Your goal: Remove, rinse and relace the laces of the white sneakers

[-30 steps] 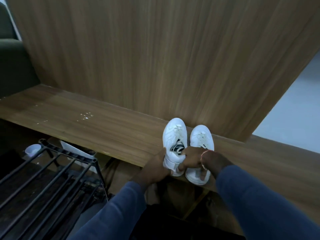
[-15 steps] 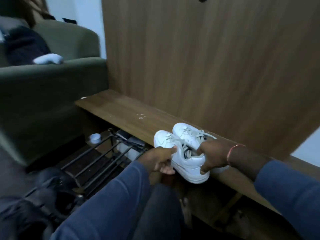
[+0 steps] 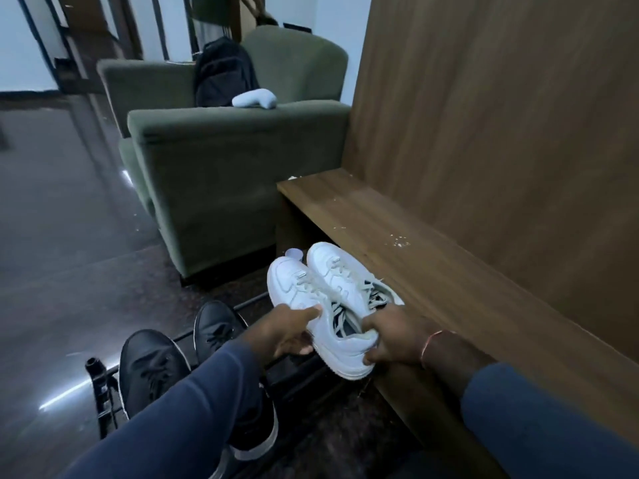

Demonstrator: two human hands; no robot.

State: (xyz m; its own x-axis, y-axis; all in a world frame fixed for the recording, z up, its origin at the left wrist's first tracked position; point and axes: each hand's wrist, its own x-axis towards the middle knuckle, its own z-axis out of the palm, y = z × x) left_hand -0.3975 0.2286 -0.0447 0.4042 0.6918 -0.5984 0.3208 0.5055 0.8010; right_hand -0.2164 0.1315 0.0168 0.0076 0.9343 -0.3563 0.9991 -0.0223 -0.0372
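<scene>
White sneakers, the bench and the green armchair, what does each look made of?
White sneakers: smooth leather or synthetic leather, matte with a faint sheen and stitched panels. Their laces look like flat woven cloth.
Bench: wood or wood-look laminate with a satin finish and running grain lines. I cannot tell which.
Armchair: green fabric upholstery with a soft matte nap and no shine.
</scene>
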